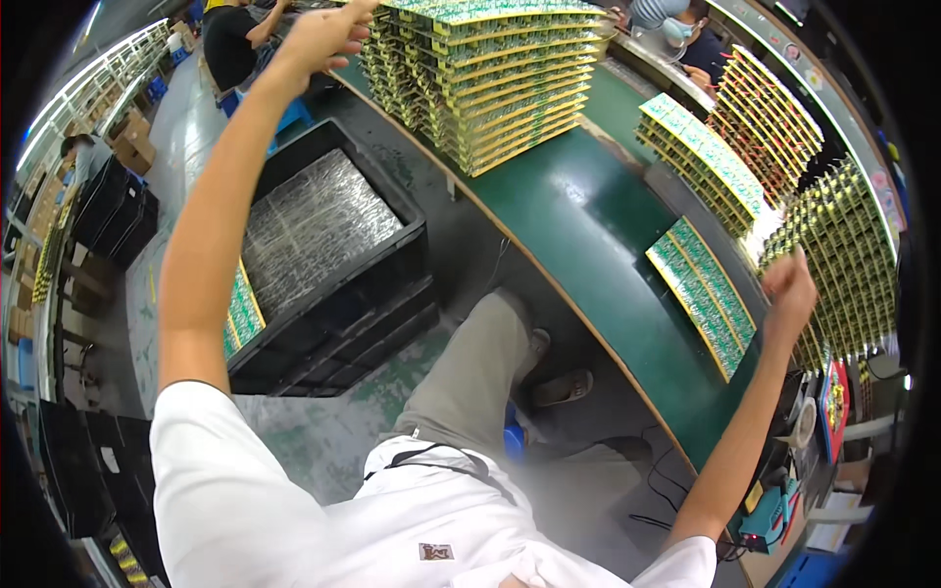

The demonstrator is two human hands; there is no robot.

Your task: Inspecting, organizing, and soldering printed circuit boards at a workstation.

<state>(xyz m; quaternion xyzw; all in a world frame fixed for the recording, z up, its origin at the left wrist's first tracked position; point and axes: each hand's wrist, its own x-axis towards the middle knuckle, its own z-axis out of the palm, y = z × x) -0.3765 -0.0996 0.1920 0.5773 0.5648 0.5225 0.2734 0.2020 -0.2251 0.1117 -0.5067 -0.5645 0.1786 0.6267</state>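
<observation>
My left hand point(323, 37) reaches far up and left, its fingers curled over the near corner of a tall stack of green and yellow circuit board panels point(500, 83) on the green workbench point(578, 211). My right hand point(789, 286) is closed in a fist at the right, pressed against the edge of a leaning stack of circuit boards point(843, 265). I cannot see anything inside that fist. A low pile of flat panels point(704, 294) lies just left of it.
A black crate point(338, 294) lined with a silvery sheet stands on the floor at my left, green boards point(241, 316) beside it. More panel stacks point(701, 157) and racked boards point(769, 118) fill the bench's far side. Other people work at the top. Small tools point(774, 510) sit lower right.
</observation>
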